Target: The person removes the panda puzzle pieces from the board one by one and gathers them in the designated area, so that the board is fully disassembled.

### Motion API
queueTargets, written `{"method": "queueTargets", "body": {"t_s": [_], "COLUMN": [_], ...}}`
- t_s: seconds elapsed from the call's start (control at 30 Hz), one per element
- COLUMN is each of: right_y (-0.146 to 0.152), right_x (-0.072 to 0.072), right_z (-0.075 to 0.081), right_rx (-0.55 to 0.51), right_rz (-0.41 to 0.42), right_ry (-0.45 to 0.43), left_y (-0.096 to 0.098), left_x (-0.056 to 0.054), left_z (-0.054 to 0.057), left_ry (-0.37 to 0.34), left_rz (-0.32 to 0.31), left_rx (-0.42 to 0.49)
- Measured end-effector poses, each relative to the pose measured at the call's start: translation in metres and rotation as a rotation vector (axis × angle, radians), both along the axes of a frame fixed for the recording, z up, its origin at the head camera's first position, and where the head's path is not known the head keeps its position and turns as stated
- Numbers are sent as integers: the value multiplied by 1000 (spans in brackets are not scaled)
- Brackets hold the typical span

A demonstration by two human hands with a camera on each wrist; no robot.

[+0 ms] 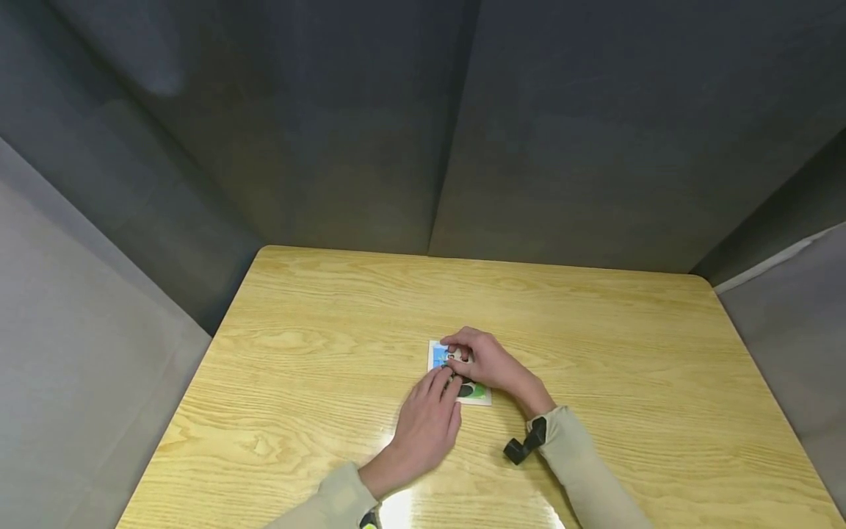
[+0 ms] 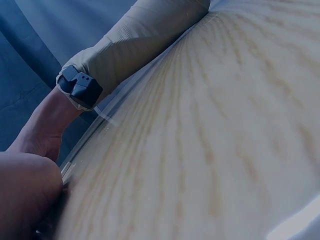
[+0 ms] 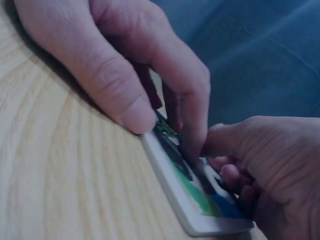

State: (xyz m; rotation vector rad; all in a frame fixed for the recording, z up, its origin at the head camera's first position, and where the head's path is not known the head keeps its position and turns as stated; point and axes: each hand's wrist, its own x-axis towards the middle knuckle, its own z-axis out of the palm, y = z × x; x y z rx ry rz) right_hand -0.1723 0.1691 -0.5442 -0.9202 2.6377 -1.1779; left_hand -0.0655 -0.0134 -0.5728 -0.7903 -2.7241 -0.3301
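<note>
A small white-rimmed picture puzzle (image 1: pixel 483 401) lies flat on the table under both hands. Its picture shows blue, green, black and white, like a panda. From the near left, my left hand (image 1: pixel 427 425) reaches over it with fingers laid on the picture. The right wrist view shows the left thumb at the board's white edge (image 3: pixel 172 195) and a bent finger pressing on the picture. My right hand (image 1: pixel 492 361) comes from the right, fingers and thumb curled over the far part. Its fingertips (image 3: pixel 229 176) grip at the picture there, partly hidden.
The wood-grain table (image 1: pixel 317 323) spreads around the puzzle on all sides. Dark curtains (image 1: pixel 357 132) stand along its far edge, with grey panels at left and right. A black wrist camera (image 1: pixel 525 441) juts out from the right sleeve.
</note>
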Motion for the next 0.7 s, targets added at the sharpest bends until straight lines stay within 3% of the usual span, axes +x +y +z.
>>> {"method": "queueTargets", "body": {"t_s": [0.37,0.7], "right_y": [-1,7], "right_x": [-3,-6], "right_z": [-10,-6], "right_rx": [-2,-127], "right_rz": [-92,-58], "right_ry": [77,111], "left_y": [1,1], "left_x": [-1,-2], "left_z": [-3,-2], "left_ry": [42,10], "left_rz": [0,9], "left_rx": [11,32]}}
